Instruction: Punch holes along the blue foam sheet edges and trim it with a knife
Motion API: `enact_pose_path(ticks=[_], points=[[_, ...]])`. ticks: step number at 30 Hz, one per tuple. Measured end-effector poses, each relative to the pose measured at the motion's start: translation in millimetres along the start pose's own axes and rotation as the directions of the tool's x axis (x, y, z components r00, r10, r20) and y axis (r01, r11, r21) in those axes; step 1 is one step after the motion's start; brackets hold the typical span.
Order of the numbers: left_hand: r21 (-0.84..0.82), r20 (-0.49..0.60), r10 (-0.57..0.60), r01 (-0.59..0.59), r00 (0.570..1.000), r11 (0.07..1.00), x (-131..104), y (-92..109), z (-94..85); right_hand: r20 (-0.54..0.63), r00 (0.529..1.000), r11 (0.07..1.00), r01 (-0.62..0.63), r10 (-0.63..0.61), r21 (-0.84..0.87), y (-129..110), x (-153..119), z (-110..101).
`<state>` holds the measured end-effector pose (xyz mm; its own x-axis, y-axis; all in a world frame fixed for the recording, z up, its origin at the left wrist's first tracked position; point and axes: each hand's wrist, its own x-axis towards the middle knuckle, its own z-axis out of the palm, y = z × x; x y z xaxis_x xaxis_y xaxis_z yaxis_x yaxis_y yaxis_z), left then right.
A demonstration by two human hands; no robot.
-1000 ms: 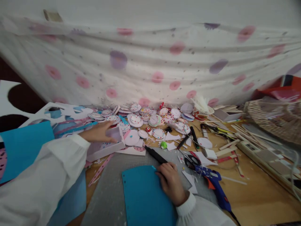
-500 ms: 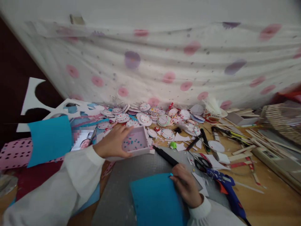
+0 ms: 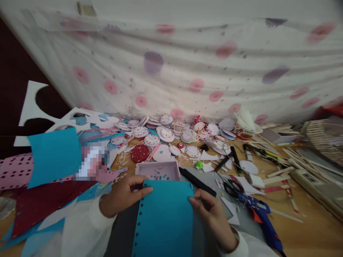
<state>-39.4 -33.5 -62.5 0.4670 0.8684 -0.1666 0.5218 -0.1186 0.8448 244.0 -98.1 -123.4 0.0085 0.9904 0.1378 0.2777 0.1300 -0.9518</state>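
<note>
A blue sheet [image 3: 167,217] is held between both hands, with a row of dark holes down its left edge. My left hand [image 3: 124,194] pinches the upper left corner between thumb and fingers. At the upper right edge, my right hand [image 3: 214,217] is closed on the same sheet. Just behind the sheet lies a shallow pinkish box [image 3: 171,166] with small blue and pink dots in it; the sheet covers its front. A black stick-like tool [image 3: 198,181] rests right of the box, on the grey mat [image 3: 238,210].
Several decorated round discs [image 3: 166,134] are heaped along the back by the flowered curtain [image 3: 177,78]. To the right lie scissors [image 3: 232,186], a blue glue gun [image 3: 258,210] and wooden sticks [image 3: 305,160]. Another blue sheet [image 3: 55,157] and a dark red sheet [image 3: 45,200] are at left.
My left hand has let go of the box and taken the blue sheet's left corner. The box now sits behind the sheet, which has come up and left with my right hand still on it.
</note>
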Motion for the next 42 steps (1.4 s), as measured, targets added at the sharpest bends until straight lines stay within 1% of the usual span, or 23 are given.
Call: enact_pose_path(ticks=[2, 3, 4, 5, 6, 7, 8, 10, 12, 15, 18, 19, 20, 21, 22, 24, 25, 27, 29, 33, 35, 38, 42], points=[[0.021, -0.053, -0.064, 0.066, 0.997, 0.998, -9.1, -2.4, 1.3, 0.07, 0.997, 0.996, 0.039, -0.033, -0.083, 0.1, 15.9, -6.9], [0.004, -0.045, -0.073, 0.073, 0.996, 0.997, -11.8, -3.9, 1.0, 0.048, 0.996, 0.984, 0.077, -0.07, -0.16, 2.8, 26.3, -12.8], [-0.022, -0.026, -0.08, 0.079, 0.996, 0.997, -13.3, -5.8, -0.2, 0.018, 0.992, 0.955, 0.126, -0.126, -0.269, 7.2, 38.0, -19.5], [-0.045, -0.005, -0.091, 0.09, 0.996, 0.995, -13.9, -8.2, -1.9, -0.047, 0.982, 0.906, 0.151, -0.184, -0.395, 12.9, 50.4, -26.4], [-0.06, 0.012, -0.104, 0.105, 0.995, 0.993, -13.6, -10.9, -4.1, -0.067, 0.975, 0.847, 0.15, -0.213, -0.509, 19.5, 62.9, -32.9], [-0.066, 0.02, -0.114, 0.115, 0.993, 0.991, -12.7, -14.0, -6.3, -0.06, 0.975, 0.794, 0.138, -0.214, -0.592, 26.5, 74.7, -38.4], [-0.064, 0.022, -0.117, 0.118, 0.993, 0.991, -11.4, -17.2, -8.4, -0.048, 0.978, 0.781, 0.134, -0.205, -0.61, 33.4, 85.3, -42.7], [-0.046, 0.018, -0.104, 0.104, 0.994, 0.993, -7.7, -22.6, -11.4, -0.008, 0.983, 0.773, 0.139, -0.183, -0.619, 45.0, 101.4, -47.8], [-0.024, 0.019, -0.085, 0.086, 0.996, 0.996, -3.6, -24.9, -13.2, 0.018, 0.987, 0.783, 0.137, -0.158, -0.607, 51.6, 110.2, -49.8], [0.009, 0.043, -0.073, 0.073, 0.996, 0.997, 2.7, -19.6, -16.1, 0.024, 0.991, 0.807, 0.12, -0.131, -0.579, 46.2, 113.3, -50.6], [0.058, 0.094, -0.073, 0.068, 0.993, 0.996, 11.3, -6.9, -21.6, 0.022, 0.995, 0.886, 0.1, -0.101, -0.453, 17.6, 108.3, -44.4], [0.078, 0.112, -0.071, 0.062, 0.991, 0.995, 15.1, -2.5, -23.9, 0.022, 0.996, 0.956, 0.085, -0.082, -0.279, 3.8, 105.4, -39.2], [0.1, 0.132, -0.061, 0.048, 0.989, 0.994, 19.4, 1.5, -26.1, 0.079, 0.995, 0.99, 0.067, -0.057, -0.125, -10.8, 102.3, -32.1], [0.124, 0.152, -0.048, 0.029, 0.987, 0.992, 23.9, 4.9, -28.1, 0.154, 0.987, 0.999, 0.04, -0.04, -0.002, -25.3, 99.2, -23.6], [0.149, 0.172, -0.033, 0.007, 0.985, 0.989, 28.5, 7.7, -29.8, 0.24, 0.97, 0.997, 0.008, -0.027, 0.081, -38.7, 96.4, -14.0], [0.198, 0.22, -0.006, -0.038, 0.976, 0.979, 36.8, 12.0, -31.9, 0.394, 0.919, 0.99, -0.053, -0.003, 0.132, -59.3, 92.8, 5.9], [0.214, 0.247, -0.001, -0.053, 0.969, 0.975, 40.1, 13.8, -32.4, 0.445, 0.895, 0.992, -0.037, -0.019, 0.117, -65.9, 92.3, 14.9], [0.225, 0.298, 0.001, -0.072, 0.954, 0.972, 44.4, 17.1, -32.5, 0.462, 0.884, 0.998, 0.058, -0.065, 0.029, -72.3, 93.8, 28.5], [0.233, 0.326, 0.007, -0.087, 0.945, 0.969, 46.1, 20.1, -32.4, 0.479, 0.875, 0.99, 0.122, -0.074, -0.071, -73.0, 97.1, 35.5], [0.253, 0.328, -0.005, -0.083, 0.945, 0.964, 46.2, 21.9, -32.7, 0.532, 0.844, 0.971, 0.182, -0.073, -0.155, -73.0, 102.5, 35.1], [0.274, 0.318, -0.017, -0.074, 0.948, 0.959, 46.3, 20.2, -32.7, 0.523, 0.848, 0.958, 0.218, -0.092, -0.184, -75.1, 102.8, 32.5], [0.28, 0.312, 0.005, -0.097, 0.95, 0.955, 46.9, 17.8, -31.7, 0.504, 0.854, 0.939, 0.271, -0.132, -0.214, -78.1, 100.3, 30.5], [0.268, 0.322, 0.049, -0.14, 0.946, 0.953, 47.3, 20.6, -29.6, 0.521, 0.833, 0.908, 0.347, -0.185, -0.233, -76.0, 95.0, 32.9]])
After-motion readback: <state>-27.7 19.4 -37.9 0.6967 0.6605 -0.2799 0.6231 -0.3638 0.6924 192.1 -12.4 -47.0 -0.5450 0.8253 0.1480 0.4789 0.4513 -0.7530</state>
